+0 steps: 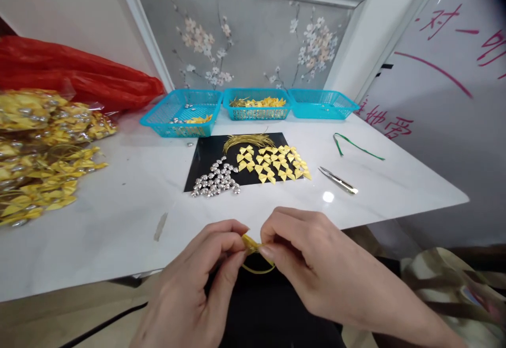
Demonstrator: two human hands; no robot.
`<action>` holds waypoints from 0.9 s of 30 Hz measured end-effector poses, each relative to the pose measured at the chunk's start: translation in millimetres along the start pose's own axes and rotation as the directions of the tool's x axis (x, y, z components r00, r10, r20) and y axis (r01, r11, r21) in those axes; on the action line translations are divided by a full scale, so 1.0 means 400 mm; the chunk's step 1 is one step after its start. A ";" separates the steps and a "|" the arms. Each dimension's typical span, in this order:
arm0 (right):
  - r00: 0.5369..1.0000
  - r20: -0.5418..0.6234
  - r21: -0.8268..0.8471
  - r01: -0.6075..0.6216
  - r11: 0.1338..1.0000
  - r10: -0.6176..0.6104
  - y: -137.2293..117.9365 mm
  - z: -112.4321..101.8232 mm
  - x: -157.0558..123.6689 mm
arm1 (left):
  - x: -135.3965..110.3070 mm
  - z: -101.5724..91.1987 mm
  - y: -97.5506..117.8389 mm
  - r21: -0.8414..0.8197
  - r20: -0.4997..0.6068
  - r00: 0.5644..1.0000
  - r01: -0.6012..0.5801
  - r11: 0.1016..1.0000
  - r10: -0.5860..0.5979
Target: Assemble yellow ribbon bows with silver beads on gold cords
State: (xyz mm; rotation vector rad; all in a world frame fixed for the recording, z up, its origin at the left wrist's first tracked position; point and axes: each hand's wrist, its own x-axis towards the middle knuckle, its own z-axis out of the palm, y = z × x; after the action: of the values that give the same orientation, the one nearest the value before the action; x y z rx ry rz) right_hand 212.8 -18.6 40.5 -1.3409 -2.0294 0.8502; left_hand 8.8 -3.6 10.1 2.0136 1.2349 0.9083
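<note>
In front of the table's near edge, both hands meet around a small yellow ribbon bow (250, 242). My left hand (200, 271) pinches its left side between thumb and fingers. My right hand (312, 250) has thumb and forefinger closed at the bow's right end, where a thin gold cord (259, 272) loops below; fingertips hide the exact grip. Beyond the hands, a black mat (203, 153) carries silver heart-like beads (215, 180), rows of yellow bows (272, 164) and a bundle of gold cords (249, 141). Some beads spill over the mat's front edge.
Three blue baskets stand at the back: left (158, 121), middle (256, 113), right (324, 112). Metal thread snips (338, 180) and a green cord (358, 146) lie right. Bagged yellow pieces (43, 153) and a red bag (87, 74) fill the left.
</note>
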 end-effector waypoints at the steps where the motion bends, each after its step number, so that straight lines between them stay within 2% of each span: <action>1: 1.000 0.003 0.021 0.013 1.000 -0.013 0.001 -0.003 0.000 | 0.004 -0.007 -0.002 -0.012 0.056 0.998 0.016 1.000 -0.015; 3: 0.999 0.010 0.048 0.032 0.998 -0.033 0.004 -0.011 0.001 | 0.010 -0.018 -0.005 -0.040 0.155 0.987 0.058 0.998 -0.051; 5: 0.999 0.030 0.055 0.037 0.998 -0.039 0.007 -0.018 0.004 | 0.013 -0.023 -0.004 -0.063 0.205 0.975 0.097 0.993 -0.082; 10: 0.994 0.107 0.063 0.027 0.998 -0.033 0.010 -0.031 0.014 | 0.013 -0.011 0.018 -0.153 0.109 0.983 0.163 0.975 -0.147; 13: 0.996 0.092 0.093 0.014 0.996 -0.023 0.008 -0.029 0.016 | 0.015 -0.005 0.031 -0.192 0.049 0.988 0.156 0.969 -0.149; 18: 0.998 0.061 0.114 -0.018 0.993 0.011 0.006 -0.015 0.015 | 0.012 -0.006 0.037 -0.138 -0.027 0.988 0.145 0.980 -0.150; 20: 0.998 0.062 0.115 -0.025 0.993 0.018 0.005 -0.013 0.017 | 0.013 -0.009 0.040 -0.153 -0.022 0.984 0.172 0.973 -0.177; 25: 0.997 0.073 0.105 -0.019 0.994 0.012 0.003 -0.014 0.023 | 0.023 -0.017 0.043 -0.226 0.091 0.967 0.253 0.941 -0.239; 27: 0.997 0.072 0.093 -0.022 0.995 0.016 0.002 -0.013 0.023 | 0.025 -0.021 0.042 -0.220 0.102 0.964 0.264 0.939 -0.247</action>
State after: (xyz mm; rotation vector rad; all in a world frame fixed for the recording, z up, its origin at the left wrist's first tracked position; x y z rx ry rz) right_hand 214.0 -8.7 44.1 -1.2972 -2.0066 1.0020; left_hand 14.0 0.1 30.5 1.6448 1.2520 0.8031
